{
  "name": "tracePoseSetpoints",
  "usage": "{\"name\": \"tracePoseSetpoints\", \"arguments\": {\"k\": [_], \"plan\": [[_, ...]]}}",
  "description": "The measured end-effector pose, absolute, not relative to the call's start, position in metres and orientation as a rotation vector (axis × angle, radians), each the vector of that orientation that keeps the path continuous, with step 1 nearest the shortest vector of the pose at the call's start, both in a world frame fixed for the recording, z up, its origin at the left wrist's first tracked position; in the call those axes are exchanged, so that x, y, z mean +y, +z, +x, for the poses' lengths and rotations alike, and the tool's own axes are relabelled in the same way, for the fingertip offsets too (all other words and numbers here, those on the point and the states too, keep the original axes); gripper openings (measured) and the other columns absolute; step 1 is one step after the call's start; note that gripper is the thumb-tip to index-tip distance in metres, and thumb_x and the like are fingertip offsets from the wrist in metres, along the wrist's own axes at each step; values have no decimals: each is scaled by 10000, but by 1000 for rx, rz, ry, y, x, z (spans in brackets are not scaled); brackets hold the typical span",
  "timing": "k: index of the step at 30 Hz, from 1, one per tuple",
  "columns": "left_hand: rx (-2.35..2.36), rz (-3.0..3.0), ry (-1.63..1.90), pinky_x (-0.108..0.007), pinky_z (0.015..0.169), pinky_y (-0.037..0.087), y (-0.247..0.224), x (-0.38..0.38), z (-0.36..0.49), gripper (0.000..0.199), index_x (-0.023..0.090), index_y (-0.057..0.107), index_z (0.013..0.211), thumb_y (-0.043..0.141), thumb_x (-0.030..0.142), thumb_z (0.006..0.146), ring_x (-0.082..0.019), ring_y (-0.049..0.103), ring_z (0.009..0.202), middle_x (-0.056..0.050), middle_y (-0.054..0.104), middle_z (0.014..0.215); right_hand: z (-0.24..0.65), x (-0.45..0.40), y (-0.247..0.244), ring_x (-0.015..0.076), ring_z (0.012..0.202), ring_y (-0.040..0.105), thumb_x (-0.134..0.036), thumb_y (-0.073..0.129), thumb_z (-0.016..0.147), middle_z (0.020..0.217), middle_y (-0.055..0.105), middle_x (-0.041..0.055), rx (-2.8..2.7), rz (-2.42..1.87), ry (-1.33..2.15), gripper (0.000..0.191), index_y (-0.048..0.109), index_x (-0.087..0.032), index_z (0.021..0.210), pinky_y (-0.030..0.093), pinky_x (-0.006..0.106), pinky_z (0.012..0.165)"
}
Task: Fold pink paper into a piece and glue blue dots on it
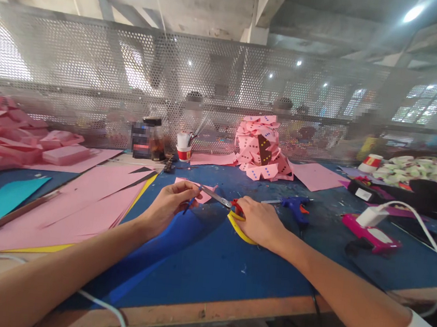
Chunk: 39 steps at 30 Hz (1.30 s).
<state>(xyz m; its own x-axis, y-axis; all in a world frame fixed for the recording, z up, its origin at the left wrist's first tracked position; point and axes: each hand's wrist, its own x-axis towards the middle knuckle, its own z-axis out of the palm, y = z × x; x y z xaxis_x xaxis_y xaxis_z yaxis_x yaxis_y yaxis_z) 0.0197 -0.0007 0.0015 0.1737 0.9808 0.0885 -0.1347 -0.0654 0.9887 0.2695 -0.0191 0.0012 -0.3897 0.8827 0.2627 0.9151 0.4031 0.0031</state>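
Observation:
My right hand is closed around the red and yellow handles of a pair of scissors. The blades point left, and their tips reach the fingers of my left hand. Thumb and forefinger there pinch a small dark blue strip, which looks like paper, at the scissor tips. Just behind the blades lies a small pink paper piece. Beneath my left hand, a brighter blue patch spreads over the blue tabletop; whether it is a loose sheet I cannot tell.
Pink sheets and a teal sheet lie left, below piled pink paper pieces. Behind stand a paper cup and a dotted pink paper stack. Rightward are a blue glue gun and a pink power strip with a white cable.

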Motion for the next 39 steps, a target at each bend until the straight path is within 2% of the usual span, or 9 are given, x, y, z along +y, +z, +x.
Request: {"name": "tracePoseSetpoints", "arguments": {"k": [13, 24, 39], "plan": [[938, 1264, 1194, -229, 678, 453, 1, 1, 19, 196, 177, 692, 858, 773, 345, 795, -103, 590, 697, -20, 705, 840, 268, -19, 2, 241, 838, 696, -530, 461, 949, 1043, 673, 68, -2475, -1634, -240, 354, 589, -211, 1030, 441, 313, 688], [971, 1285, 1178, -247, 671, 442, 2, -1, 23, 206, 171, 685, 829, 771, 353, 785, -113, 589, 685, -24, 705, 838, 269, -20, 2, 226, 819, 696, -515, 479, 944, 909, 721, 52, -2481, -1565, -183, 336, 581, -203, 875, 362, 282, 621], [957, 1292, 1174, -244, 673, 435, 1, -1, 22, 178, 176, 688, 803, 765, 336, 787, -117, 589, 693, -22, 705, 839, 269, -20, 3, 218, 758, 703, -512, 493, 931, 837, 730, 34, -2478, -1581, -204, 335, 584, -207, 827, 313, 282, 572]]}}
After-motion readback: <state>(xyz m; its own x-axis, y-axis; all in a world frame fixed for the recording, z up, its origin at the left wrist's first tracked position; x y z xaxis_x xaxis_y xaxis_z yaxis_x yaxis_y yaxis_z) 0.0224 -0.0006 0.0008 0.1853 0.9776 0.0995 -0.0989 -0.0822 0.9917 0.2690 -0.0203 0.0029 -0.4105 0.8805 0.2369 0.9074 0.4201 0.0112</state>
